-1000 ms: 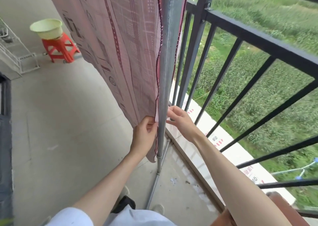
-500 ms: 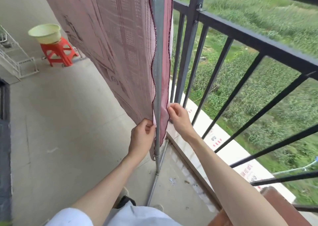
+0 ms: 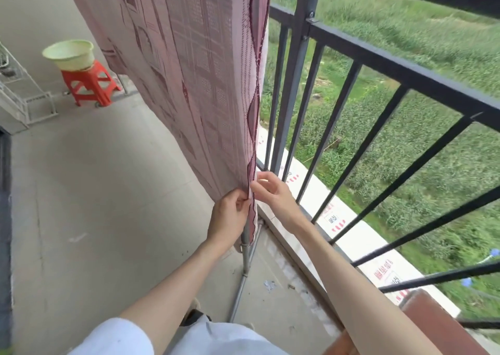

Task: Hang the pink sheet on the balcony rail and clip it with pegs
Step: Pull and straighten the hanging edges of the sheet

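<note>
The thumb and curled fingers of the left hand (image 3: 230,214) pinched the lower hem of the pink sheet (image 3: 194,78) on its near layer, while the right hand (image 3: 270,189) pinched the far layer just across the hem, its remaining fingers loosely spread. The two hands lay just beside one another, on either side of the dark scalloped edging (image 3: 253,127) that ran up the sheet's side. The sheet hung folded, both layers falling together; its top was out of view, so what it was draped over could not be told. A grey metal pole (image 3: 244,249) showed just below the hands and ran down to the balcony floor (image 3: 94,205), with the sheet covering its upper length. The black balcony railing (image 3: 378,65) stood just beyond the sheet, with green vegetation past it. Well apart from the sheet, towards the far wall, a pale basin (image 3: 69,54) sat on a red plastic stool (image 3: 89,84). The step in hand was judged to be squaring the hanging layers so that their lower edges met. No pegs were visible; the next move would call for fetching them and clipping the sheet at its top fold, with the aligned edges left undisturbed on release.
</note>
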The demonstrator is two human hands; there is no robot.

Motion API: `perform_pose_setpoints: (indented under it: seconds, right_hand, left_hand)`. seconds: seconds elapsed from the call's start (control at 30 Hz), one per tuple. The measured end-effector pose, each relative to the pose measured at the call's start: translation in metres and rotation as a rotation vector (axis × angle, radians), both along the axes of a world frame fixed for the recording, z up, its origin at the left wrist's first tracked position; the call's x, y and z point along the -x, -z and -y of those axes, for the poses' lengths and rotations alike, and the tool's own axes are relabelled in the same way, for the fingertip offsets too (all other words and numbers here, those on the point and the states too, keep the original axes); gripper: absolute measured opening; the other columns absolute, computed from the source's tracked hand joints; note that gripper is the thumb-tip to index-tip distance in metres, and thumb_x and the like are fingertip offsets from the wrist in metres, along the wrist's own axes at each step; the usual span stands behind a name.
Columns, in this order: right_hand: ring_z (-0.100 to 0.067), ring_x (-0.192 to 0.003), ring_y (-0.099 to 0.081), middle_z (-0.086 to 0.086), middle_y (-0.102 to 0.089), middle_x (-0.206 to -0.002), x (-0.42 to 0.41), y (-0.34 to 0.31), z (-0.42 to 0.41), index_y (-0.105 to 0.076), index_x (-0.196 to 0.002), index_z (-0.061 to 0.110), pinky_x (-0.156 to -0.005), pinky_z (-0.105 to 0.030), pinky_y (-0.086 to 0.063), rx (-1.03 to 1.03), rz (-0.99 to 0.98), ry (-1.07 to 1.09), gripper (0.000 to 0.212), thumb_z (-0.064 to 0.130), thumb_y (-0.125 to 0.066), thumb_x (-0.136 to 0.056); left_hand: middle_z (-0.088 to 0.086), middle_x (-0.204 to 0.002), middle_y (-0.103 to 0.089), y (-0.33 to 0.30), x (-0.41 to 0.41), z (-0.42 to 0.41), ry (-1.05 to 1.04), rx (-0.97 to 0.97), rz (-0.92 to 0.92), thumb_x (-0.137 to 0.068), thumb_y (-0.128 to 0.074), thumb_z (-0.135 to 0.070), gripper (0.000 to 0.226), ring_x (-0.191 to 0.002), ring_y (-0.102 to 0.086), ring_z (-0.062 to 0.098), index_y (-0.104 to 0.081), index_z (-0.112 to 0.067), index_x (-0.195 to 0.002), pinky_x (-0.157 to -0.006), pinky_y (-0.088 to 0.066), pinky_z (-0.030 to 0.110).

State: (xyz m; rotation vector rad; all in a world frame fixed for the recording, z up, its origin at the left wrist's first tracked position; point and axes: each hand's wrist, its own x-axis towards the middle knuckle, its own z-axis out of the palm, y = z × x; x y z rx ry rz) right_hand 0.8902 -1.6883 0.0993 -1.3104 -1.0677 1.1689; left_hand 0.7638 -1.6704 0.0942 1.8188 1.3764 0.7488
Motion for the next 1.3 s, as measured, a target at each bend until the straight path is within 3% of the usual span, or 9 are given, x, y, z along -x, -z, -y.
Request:
perform_pose_setpoints:
  seconds: [0.07, 0.23, 0.53, 0.8, 0.87, 0.93, 1.07, 1.2, 1.3]
  right_hand:
    - [-0.016, -0.11, -0.059, -0.004, -0.066, -0.11, 0.003, 0.001, -0.003, -0.058, -0.097, 0.016, -0.095, -0.034, -0.047, 0.006, 0.034, 0.013, 0.014, 0.022, -0.064, -0.086]
    - [-0.014, -0.105, -0.061, -0.001, -0.066, -0.105, 0.005, 0.004, -0.014, -0.061, -0.094, 0.018, -0.095, -0.034, -0.048, 0.012, 0.064, 0.045, 0.009, 0.021, -0.065, -0.086]
    - [-0.013, -0.102, -0.062, -0.003, -0.063, -0.117, 0.009, 0.013, -0.028, -0.064, -0.105, 0.011, -0.085, -0.025, -0.047, -0.006, 0.225, 0.016, 0.023, 0.014, -0.068, -0.082]
    - [-0.008, -0.108, -0.056, 0.007, -0.058, -0.116, 0.024, 0.026, -0.063, -0.054, -0.117, 0.014, -0.085, -0.018, -0.048, 0.076, 0.312, -0.067, 0.033, 0.005, -0.057, -0.086]
    - [-0.008, -0.108, -0.056, 0.009, -0.06, -0.115, 0.029, 0.032, -0.069, -0.055, -0.12, 0.019, -0.09, -0.023, -0.046, 0.096, 0.395, -0.062, 0.038, 0.007, -0.06, -0.084]
    - [-0.011, -0.102, -0.059, 0.008, -0.064, -0.107, 0.04, 0.035, -0.082, -0.06, -0.114, 0.02, -0.089, -0.028, -0.047, 0.113, 0.469, -0.02, 0.033, 0.01, -0.062, -0.083]
    - [-0.021, -0.078, -0.059, -0.003, -0.067, -0.078, 0.053, 0.029, -0.099, -0.069, -0.084, 0.012, -0.069, -0.032, -0.042, 0.075, 0.583, 0.072, 0.009, 0.011, -0.06, -0.082]
    - [-0.027, -0.059, -0.043, -0.019, -0.058, -0.062, 0.045, 0.031, -0.093, -0.062, -0.07, -0.003, -0.058, -0.035, -0.033, 0.09, 0.613, 0.131, 0.029, 0.015, -0.054, -0.091]
    - [-0.023, -0.057, -0.036, -0.003, -0.043, -0.05, 0.037, 0.022, -0.088, -0.048, -0.055, 0.014, -0.057, -0.034, -0.024, 0.068, 0.654, 0.206, 0.037, 0.009, -0.051, -0.091]
  left_hand:
    - [0.002, -0.076, -0.066, 0.0, 0.004, -0.005, 0.012, 0.0, -0.008, -0.087, -0.059, -0.014, 0.007, -0.076, -0.06, 0.022, -0.06, -0.013, -0.079, -0.07, -0.045, 0.03]
    - [0.0, -0.085, -0.063, -0.004, 0.008, -0.01, -0.005, 0.006, 0.062, -0.087, -0.059, -0.01, 0.004, -0.079, -0.056, 0.014, -0.063, -0.008, -0.087, -0.068, -0.037, 0.015]
    - [-0.005, -0.068, -0.06, -0.008, 0.016, -0.025, 0.014, 0.026, 0.042, -0.088, -0.056, -0.013, 0.01, -0.071, -0.056, 0.015, -0.059, -0.012, -0.079, -0.056, -0.036, 0.011]
    - [-0.004, -0.077, -0.063, -0.001, 0.042, -0.064, -0.047, 0.067, 0.133, -0.088, -0.057, -0.007, 0.009, -0.074, -0.058, 0.003, -0.057, -0.014, -0.083, -0.062, -0.038, 0.0]
    - [-0.003, -0.08, -0.063, -0.001, 0.044, -0.068, -0.03, 0.062, 0.128, -0.089, -0.056, -0.007, 0.004, -0.075, -0.057, -0.001, -0.058, -0.01, -0.087, -0.063, -0.037, -0.001]
    - [-0.005, -0.081, -0.063, -0.001, 0.048, -0.075, -0.016, 0.06, 0.134, -0.089, -0.056, -0.007, 0.004, -0.075, -0.057, -0.007, -0.06, -0.008, -0.089, -0.063, -0.036, -0.002]
    - [-0.007, -0.081, -0.065, -0.001, 0.056, -0.09, 0.007, 0.068, 0.109, -0.089, -0.057, -0.01, 0.005, -0.075, -0.058, -0.008, -0.059, -0.014, -0.086, -0.064, -0.036, -0.002]
    - [-0.002, -0.086, -0.067, 0.003, 0.057, -0.091, 0.028, 0.072, 0.054, -0.09, -0.055, -0.012, 0.005, -0.084, -0.061, 0.011, -0.059, -0.012, -0.09, -0.068, -0.04, 0.006]
    - [-0.007, -0.083, -0.061, 0.002, 0.06, -0.088, 0.029, -0.008, 0.029, -0.088, -0.056, -0.009, 0.015, -0.085, -0.061, 0.017, -0.052, -0.021, -0.08, -0.071, -0.04, 0.019]
